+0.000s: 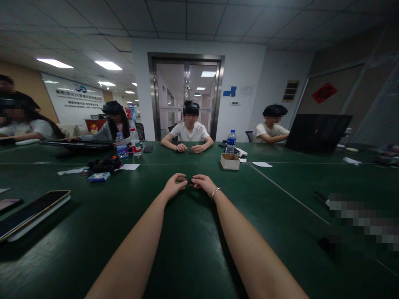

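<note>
Both forearms reach forward over the green table. My right hand, with a silver bangle at its wrist, pinches a small black object between thumb and fingers. My left hand meets it from the other side, fingers curled and thumb tip at the object's left end. The object is too small and too covered by fingers to name. Both hands are just above the tabletop, near the middle of the view.
Beyond my hands stands an open cardboard box, near a water bottle. At left are two bottles, a black tangled heap, a blue-white packet and a phone. Several people sit around; a black monitor is right.
</note>
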The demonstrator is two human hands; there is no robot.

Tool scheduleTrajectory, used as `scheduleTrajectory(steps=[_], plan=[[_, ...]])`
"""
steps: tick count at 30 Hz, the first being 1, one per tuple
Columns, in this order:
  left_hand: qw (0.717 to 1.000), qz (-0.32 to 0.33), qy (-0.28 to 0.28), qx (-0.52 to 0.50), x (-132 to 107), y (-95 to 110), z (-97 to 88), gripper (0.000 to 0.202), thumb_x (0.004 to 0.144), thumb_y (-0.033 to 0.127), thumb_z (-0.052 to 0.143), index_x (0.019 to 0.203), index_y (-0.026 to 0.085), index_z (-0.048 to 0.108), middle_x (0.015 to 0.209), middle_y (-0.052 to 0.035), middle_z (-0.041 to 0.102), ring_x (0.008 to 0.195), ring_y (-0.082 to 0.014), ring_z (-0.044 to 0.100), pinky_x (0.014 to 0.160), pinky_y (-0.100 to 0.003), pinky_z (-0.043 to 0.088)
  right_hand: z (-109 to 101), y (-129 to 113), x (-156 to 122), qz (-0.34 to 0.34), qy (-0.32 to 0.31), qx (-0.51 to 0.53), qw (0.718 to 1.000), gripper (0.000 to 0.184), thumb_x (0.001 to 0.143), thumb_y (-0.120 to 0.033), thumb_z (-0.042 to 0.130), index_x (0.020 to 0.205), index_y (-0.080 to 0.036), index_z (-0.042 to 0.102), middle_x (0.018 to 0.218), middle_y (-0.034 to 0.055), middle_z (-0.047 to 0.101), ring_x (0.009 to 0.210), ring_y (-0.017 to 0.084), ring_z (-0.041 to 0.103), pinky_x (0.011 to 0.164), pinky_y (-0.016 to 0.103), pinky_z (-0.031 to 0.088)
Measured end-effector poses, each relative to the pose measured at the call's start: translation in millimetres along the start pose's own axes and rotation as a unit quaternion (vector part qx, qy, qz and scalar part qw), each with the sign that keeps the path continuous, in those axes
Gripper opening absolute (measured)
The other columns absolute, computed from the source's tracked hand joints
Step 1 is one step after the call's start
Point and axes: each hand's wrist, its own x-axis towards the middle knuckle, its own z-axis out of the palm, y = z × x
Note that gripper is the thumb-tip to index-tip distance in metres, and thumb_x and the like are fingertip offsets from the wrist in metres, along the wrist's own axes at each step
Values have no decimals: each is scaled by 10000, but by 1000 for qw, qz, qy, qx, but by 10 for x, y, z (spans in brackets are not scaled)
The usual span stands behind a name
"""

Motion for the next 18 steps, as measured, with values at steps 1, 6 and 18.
scheduleTrajectory(steps=[1, 6, 18], plan=[[1000, 2, -15, -7, 1, 1, -11, 472, 552, 369, 767, 927, 151, 581, 898, -74, 598, 722, -127, 585, 656, -253, 492, -1, 1, 1, -1, 1, -1, 1000, 119, 713, -139, 643, 822, -123, 597, 625, 23, 647, 476, 72, 540, 452, 162, 422], [999, -42, -2, -4, 56, -42, -19, 390, 633, 470, 680, 738, 107, 581, 650, -48, 585, 580, -113, 560, 582, -239, 468, -1, 2, 1, -4, 5, -2, 1000, 123, 705, -139, 651, 817, -125, 600, 615, 20, 643, 473, 74, 538, 451, 165, 422], [1000, -13, 4, -17, 48, -34, -30, 342, 635, 406, 692, 754, 102, 589, 633, -33, 582, 574, -97, 551, 560, -209, 441, 10, 10, 6, -13, -28, -41, 999, 173, 659, -118, 665, 803, -135, 571, 616, -9, 624, 483, 67, 529, 487, 174, 402]])
